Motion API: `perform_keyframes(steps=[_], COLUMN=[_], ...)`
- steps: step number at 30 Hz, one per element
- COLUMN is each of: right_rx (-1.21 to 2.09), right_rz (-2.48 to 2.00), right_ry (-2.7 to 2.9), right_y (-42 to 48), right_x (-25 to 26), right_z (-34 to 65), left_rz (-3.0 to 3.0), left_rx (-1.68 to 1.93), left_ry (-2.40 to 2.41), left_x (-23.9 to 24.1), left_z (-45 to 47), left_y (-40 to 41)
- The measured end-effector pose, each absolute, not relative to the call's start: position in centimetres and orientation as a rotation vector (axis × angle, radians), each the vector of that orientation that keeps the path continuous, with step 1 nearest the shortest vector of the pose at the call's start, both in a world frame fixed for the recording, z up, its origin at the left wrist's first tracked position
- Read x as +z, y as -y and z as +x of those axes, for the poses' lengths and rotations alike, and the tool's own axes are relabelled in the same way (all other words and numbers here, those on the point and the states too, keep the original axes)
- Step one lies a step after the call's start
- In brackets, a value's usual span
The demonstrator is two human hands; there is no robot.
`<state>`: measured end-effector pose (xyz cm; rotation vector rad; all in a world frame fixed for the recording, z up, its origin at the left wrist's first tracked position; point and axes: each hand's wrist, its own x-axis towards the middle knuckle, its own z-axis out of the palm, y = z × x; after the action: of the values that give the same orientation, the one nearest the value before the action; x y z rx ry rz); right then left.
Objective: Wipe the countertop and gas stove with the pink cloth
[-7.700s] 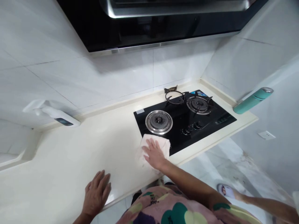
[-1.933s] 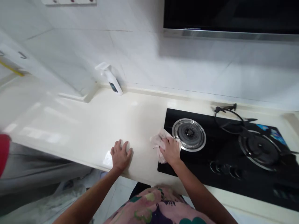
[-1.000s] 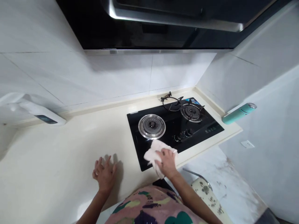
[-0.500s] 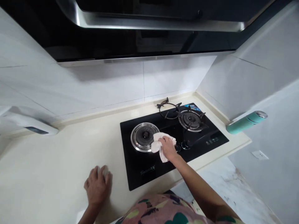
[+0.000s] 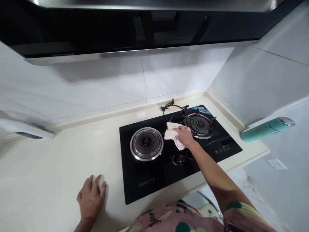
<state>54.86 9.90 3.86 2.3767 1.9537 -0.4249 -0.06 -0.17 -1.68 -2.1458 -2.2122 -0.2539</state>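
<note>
My right hand (image 5: 185,136) is closed over a white cloth (image 5: 171,134), pressing it on the black glass gas stove (image 5: 149,172) between the two burners. To its left is the left burner (image 5: 146,144), bare of any pan support. The right burner (image 5: 199,125) carries its black support. Behind the cloth a loose pan support ring (image 5: 174,113) lies at the stove's back edge. Below the cloth a control knob (image 5: 179,159) shows; another is partly hidden by my forearm. My left hand (image 5: 91,197) rests on the pale countertop (image 5: 65,161), fingers apart, holding nothing.
Above the stove hangs a black range hood (image 5: 135,32) with a metal edge. A teal thermos (image 5: 266,129) stands on the counter at the right, by the wall. At the far left a white device (image 5: 26,129) with a dark panel is partly in view.
My right hand has moved the cloth from the left burner's edge rightward and back, uncovering that burner and a knob. My left hand stays on the counter. The view has shifted slightly.
</note>
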Motion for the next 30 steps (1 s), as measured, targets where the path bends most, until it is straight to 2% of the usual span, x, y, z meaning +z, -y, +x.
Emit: perform_keyframes(steps=[8, 19, 30], right_rx=[-0.454, -0.949, -0.516], right_rz=[2.405, 1.955, 2.144], right_ry=[-1.806, -2.185, -2.199], right_y=[-5.8, -4.3, -8.0], right_x=[3.8, 4.8, 3.9], right_z=[55.0, 57.0, 56.3], left_rz=[-2.13, -2.133, -2.125], left_rx=[-0.23, -0.192, -0.194], left_ry=[2.252, 2.306, 2.328], left_x=[-1.5, -0.9, -0.7], left_z=[0.1, 0.5, 0.7], left_y=[0.1, -0.1, -0.1])
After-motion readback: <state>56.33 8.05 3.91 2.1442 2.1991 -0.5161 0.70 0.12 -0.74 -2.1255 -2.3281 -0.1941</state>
